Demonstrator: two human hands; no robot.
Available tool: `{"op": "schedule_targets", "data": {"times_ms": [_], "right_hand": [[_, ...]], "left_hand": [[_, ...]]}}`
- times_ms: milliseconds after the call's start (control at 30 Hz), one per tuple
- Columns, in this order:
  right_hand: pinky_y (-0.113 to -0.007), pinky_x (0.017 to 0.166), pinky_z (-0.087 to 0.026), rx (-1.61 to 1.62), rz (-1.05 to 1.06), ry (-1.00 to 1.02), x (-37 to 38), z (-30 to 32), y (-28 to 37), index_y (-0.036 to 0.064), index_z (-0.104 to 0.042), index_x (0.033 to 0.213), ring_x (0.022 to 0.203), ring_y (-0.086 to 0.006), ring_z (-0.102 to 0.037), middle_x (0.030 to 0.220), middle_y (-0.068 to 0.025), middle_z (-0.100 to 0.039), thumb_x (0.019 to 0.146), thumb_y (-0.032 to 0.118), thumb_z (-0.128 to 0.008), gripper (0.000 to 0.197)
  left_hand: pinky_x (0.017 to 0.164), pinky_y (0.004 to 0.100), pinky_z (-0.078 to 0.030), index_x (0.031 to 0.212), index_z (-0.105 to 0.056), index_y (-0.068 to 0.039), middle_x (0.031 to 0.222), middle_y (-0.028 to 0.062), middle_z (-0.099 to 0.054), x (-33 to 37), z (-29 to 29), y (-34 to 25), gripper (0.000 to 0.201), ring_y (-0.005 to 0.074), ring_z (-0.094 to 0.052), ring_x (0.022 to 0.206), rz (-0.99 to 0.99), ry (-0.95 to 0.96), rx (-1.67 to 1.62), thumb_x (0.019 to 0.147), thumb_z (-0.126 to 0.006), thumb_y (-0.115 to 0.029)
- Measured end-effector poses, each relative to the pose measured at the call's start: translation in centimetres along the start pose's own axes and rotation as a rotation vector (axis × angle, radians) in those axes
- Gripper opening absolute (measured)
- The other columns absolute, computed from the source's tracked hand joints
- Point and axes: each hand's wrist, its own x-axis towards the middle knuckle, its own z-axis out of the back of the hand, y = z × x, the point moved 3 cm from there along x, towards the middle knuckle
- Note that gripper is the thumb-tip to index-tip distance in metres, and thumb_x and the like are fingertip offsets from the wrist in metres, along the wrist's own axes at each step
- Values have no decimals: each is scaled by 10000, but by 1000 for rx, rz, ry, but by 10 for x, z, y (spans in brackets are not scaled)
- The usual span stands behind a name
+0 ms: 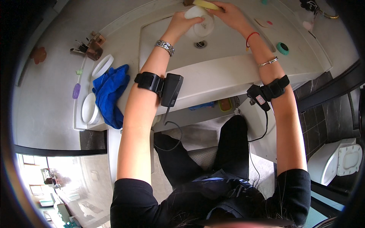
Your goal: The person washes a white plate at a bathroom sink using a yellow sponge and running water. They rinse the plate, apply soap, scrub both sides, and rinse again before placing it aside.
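Note:
Over the far part of the white sink basin [155, 40], my left hand [181, 24] grips a white round bowl [205, 28] by its side, thumb lying across it. The bowl is tilted, with its round base toward me and a faint mark on it. My right hand [232, 16] is closed on a yellow sponge [206, 5] at the bowl's far right edge. The fingertips of that hand are partly hidden by the sponge and bowl. Below the bowl sits the metal drain [200, 44].
On the counter at left lie a blue towel [110, 95], a white round dish [91, 109] and a white ring-shaped lid [103, 65]. A brush holder [95, 49] stands behind them. Right of the basin is a round green object [282, 48]. A toilet [334, 161] stands at far right.

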Motion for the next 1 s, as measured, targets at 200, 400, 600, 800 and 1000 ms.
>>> {"op": "schedule_targets", "data": {"times_ms": [200,400,600,800,1000], "right_hand": [[-247,794,-450,122,292,37,-3,-4,16,138,-563,1268,888,-95,-556,1178,-109,-637,840,33,-599,442],[-265,867,-451,148,421,28,-5,-3,24,93,-555,1266,1011,-155,-596,1233,-116,-601,852,45,-591,419],[-275,915,-434,256,192,122,-9,-9,22,43,-513,1304,1097,-182,-555,1244,-119,-586,939,157,-531,384],[-276,944,-417,262,211,10,-3,-7,6,41,-487,1314,1120,-165,-513,1257,-74,-556,977,256,-478,399],[-297,949,-427,200,309,-22,17,-9,-29,47,-480,1317,1126,-198,-530,1230,-82,-566,989,306,-435,421]], "left_hand": [[734,275,-482,979,-687,-22,901,71,-693,5,1,11,341,149,-642,808,26,-36,15,708,-724,-226],[703,278,-479,925,-701,-23,835,58,-691,11,5,20,299,149,-640,771,11,-118,71,709,-727,-228],[670,270,-482,924,-700,-10,830,62,-692,4,9,15,297,125,-635,746,109,-170,-28,726,-734,-229],[714,268,-498,1047,-637,17,924,99,-676,-3,-5,-11,423,140,-643,815,-47,-12,128,751,-756,-260],[734,276,-503,1032,-634,31,940,102,-673,-4,-4,-9,431,153,-645,845,-4,-38,-66,744,-769,-260]]}}
